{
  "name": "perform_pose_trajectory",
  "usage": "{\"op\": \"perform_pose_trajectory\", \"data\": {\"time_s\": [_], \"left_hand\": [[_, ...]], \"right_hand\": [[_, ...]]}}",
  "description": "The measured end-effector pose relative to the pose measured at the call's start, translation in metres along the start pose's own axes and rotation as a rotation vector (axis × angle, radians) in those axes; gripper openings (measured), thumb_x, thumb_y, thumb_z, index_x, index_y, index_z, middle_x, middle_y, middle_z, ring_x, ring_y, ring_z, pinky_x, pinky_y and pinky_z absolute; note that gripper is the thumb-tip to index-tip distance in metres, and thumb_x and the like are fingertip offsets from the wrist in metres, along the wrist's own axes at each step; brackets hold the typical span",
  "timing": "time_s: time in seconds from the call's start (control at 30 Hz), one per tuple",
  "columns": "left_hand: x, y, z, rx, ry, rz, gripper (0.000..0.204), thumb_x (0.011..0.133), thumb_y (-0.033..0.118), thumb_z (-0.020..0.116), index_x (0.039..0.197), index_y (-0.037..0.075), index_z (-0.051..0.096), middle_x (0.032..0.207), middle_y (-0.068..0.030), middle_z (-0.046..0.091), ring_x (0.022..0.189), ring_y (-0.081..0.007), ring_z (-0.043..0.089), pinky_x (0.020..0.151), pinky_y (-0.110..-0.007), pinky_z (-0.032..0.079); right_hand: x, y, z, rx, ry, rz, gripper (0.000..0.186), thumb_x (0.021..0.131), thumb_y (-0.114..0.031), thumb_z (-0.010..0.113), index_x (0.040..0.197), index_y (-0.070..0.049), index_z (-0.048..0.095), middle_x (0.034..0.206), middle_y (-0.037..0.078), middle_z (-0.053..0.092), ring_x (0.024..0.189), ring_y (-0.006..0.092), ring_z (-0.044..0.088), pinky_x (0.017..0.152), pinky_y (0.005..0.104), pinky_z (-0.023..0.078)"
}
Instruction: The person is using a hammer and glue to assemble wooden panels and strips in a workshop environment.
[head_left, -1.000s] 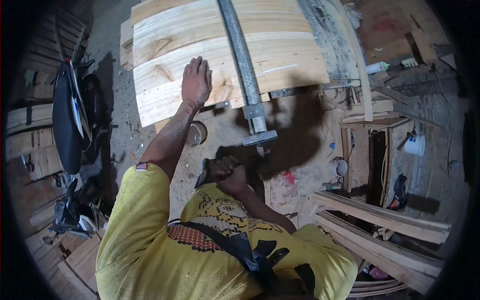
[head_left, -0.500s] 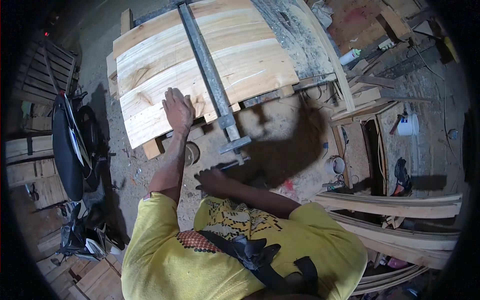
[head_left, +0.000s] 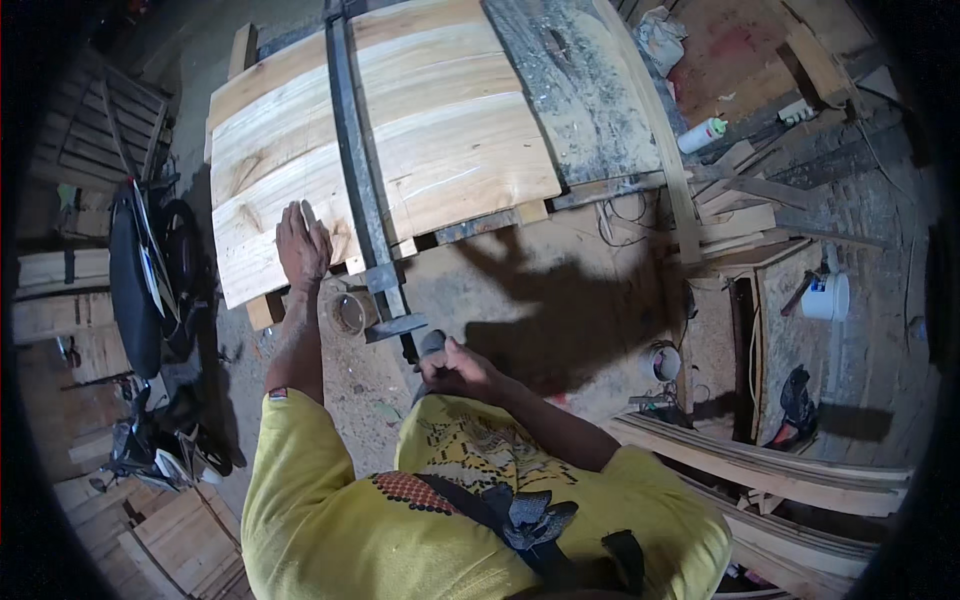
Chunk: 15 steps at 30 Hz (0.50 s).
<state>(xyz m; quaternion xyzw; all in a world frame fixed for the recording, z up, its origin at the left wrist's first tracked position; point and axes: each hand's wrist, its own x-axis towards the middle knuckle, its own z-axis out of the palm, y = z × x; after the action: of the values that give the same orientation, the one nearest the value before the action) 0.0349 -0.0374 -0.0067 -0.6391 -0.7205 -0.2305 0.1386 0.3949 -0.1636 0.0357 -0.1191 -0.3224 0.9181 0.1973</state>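
Note:
Pale planks (head_left: 455, 150) lie side by side on the worktable, with a long steel bar clamp (head_left: 352, 160) across them. My left hand (head_left: 305, 250) rests open on the boards near their front edge, left of the clamp, fingers stretched out. The clamp's crossbar end (head_left: 395, 326) sticks out past the near edge of the boards. Just beside it, my right hand (head_left: 458, 368) is closed round a dark handle (head_left: 432, 342) at the screw end; the fingers partly hide it, and whether it is fixed to the clamp I cannot tell.
A motorbike (head_left: 138, 275) stands at the left beside wooden planks. At the right are a dusty table surface (head_left: 590, 120), a green-topped bottle (head_left: 700, 135), a white bucket (head_left: 824, 297) and long boards (head_left: 760, 460). A round container (head_left: 352, 312) sits below the front edge.
My right hand and what it holds have turned, the dark handle now upright beside the crossbar. My left hand stays on the boards. The head view has shifted, moving the table leftward in the picture.

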Motion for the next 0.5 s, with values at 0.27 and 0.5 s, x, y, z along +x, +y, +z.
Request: {"op": "perform_pose_trajectory", "data": {"time_s": [0.27,0.5], "left_hand": [[0.004,-0.009,0.02,-0.202,-0.15,-0.303,0.052,0.104,0.03,0.043,0.138,-0.01,0.05,0.136,-0.0315,0.055,0.125,-0.0451,0.054,0.108,-0.045,0.042],[-0.019,-0.041,0.029,0.238,0.047,0.12,0.051,0.102,0.024,0.051,0.145,-0.004,0.044,0.136,-0.0309,0.054,0.124,-0.0385,0.057,0.104,-0.042,0.048]], "right_hand": [[-0.052,-0.049,-0.044,-0.614,0.139,-0.249,0.044,0.109,-0.035,0.039,0.113,-0.002,0.067,0.115,0.012,0.066,0.111,0.0229,0.06,0.102,0.036,0.043],[-0.272,-0.121,-0.233,-1.537,0.849,-0.387,0.029,0.098,-0.033,0.061,0.109,-0.007,0.068,0.11,0.013,0.067,0.097,0.0275,0.065,0.087,0.0401,0.051]]}}
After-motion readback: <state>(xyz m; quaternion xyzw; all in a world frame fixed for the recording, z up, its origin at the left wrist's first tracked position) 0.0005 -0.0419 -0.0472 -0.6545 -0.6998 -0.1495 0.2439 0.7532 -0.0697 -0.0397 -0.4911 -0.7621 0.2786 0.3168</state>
